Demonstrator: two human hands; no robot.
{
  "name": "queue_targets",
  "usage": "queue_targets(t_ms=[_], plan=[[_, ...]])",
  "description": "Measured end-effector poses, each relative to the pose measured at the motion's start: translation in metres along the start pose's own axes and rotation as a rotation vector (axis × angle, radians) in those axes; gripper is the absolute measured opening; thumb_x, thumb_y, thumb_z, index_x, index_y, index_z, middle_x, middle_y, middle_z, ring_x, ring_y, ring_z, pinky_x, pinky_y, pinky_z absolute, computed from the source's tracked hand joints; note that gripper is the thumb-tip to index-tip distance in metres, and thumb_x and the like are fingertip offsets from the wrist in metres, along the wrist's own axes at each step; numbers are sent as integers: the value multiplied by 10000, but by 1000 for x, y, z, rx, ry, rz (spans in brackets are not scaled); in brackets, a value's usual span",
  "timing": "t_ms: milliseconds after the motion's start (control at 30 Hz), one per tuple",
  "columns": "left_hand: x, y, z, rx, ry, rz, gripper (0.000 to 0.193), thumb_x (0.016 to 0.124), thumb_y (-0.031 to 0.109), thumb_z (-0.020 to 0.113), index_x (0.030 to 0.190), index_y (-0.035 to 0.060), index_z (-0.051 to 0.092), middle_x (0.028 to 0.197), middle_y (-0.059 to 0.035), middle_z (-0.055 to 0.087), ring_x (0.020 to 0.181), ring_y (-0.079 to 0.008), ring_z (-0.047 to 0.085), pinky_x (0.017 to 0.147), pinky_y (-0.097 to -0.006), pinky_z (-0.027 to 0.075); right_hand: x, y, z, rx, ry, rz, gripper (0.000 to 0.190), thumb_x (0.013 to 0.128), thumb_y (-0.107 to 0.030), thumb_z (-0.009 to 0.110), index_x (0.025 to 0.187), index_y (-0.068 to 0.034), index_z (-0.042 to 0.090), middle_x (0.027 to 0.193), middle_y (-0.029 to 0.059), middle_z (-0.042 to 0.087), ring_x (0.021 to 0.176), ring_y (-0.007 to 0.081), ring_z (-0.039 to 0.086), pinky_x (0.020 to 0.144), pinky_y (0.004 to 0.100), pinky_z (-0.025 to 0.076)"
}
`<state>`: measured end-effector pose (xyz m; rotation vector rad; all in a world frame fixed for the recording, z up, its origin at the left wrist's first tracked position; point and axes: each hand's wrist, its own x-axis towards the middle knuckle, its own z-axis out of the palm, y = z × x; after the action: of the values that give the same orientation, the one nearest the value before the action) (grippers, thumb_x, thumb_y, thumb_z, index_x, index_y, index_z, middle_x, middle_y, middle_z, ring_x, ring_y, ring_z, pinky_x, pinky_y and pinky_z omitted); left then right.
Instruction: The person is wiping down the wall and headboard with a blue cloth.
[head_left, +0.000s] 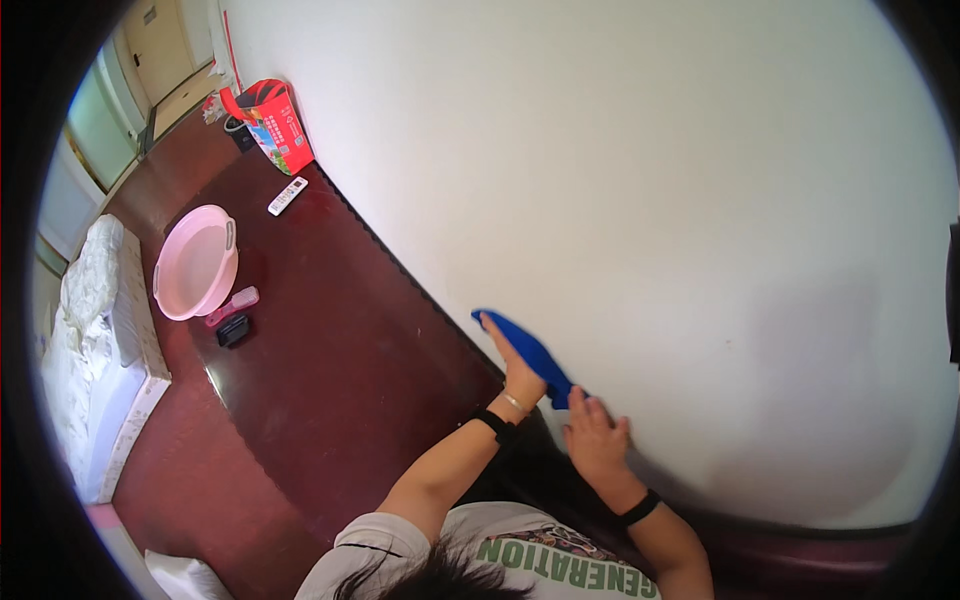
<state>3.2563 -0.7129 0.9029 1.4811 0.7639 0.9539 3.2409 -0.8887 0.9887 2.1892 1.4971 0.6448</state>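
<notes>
A blue cloth (534, 355) lies stretched out against the white wall (637, 187), just above the table's edge. My left hand (523, 379) has hold of it, with the thumb or a finger reaching up along the near side. At the cloth's lower end, my right hand (598, 442) is spread with its fingertips by the wall. Whether those fingertips touch the cloth or only the wall is hard to tell. Both wrists wear black bands, and the left has a bracelet as well.
The dark red table (337, 315) carries a pink basin (196, 262) with water, a pink-handled brush (234, 305), a small black object (233, 330), a white remote control (288, 196) and a red bag (285, 131). Beyond stands a bed (105, 352) with white bedding.
</notes>
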Motion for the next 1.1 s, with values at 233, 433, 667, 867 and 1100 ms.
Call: queue_targets(t_ms=[233, 433, 667, 867, 1100], plan=[[18, 193, -17, 177, -146, 829, 1022, 796, 480, 609, 1490, -36, 65, 1502, -382, -72, 1378, -582, -55, 1074, -666, 0, -31, 58, -30, -142, 350, 394, 596, 858, -454, 577, 1272, -26, 556, 1562, 164, 160, 1432, 450, -64, 1007, 738, -96], [-25, 121, 14, 207, -93, 900, 762, 728, 346, 631, 1354, -13, 383, 1480, -390, 108, 1338, -637, 56, 1008, -753, 72, -68, 42, 2, -135, 275, 445, 520, 854, -450, 588, 1096, 10, 594, 1570, 214, 58, 1437, 442, -92, 1015, 722, -113], [-137, -32, 20, 388, -392, 702, 879, 792, 384, 627, 1410, -86, 214, 1450, -441, 51, 1325, -653, 38, 1043, -730, 65, -128, 14, 61, -105, 187, 329, 396, 838, -459, 598, 1059, -137, 665, 1583, 92, 134, 1457, 350, 27, 1067, 669, -93], [-140, 41, 26, 318, -422, 598, 1070, 783, 453, 658, 1445, -107, 32, 1398, -503, -115, 1282, -705, -47, 1013, -746, 40, -164, 22, 42, 61, 263, 633, 697, 893, -497, 497, 1416, -55, 367, 1577, 186, 67, 1441, 434, -30, 1059, 670, -112], [-139, 214, 77, 318, -344, 1148, 915, 763, 511, 649, 1450, 34, 278, 1471, -422, -10, 1274, -715, -12, 950, -791, 49, -120, 125, -70, 110, 639, 1216, 870, 897, -354, 428, 1498, -33, -113, 1491, 393, -113, 1385, 562, -98, 1030, 690, -109]])
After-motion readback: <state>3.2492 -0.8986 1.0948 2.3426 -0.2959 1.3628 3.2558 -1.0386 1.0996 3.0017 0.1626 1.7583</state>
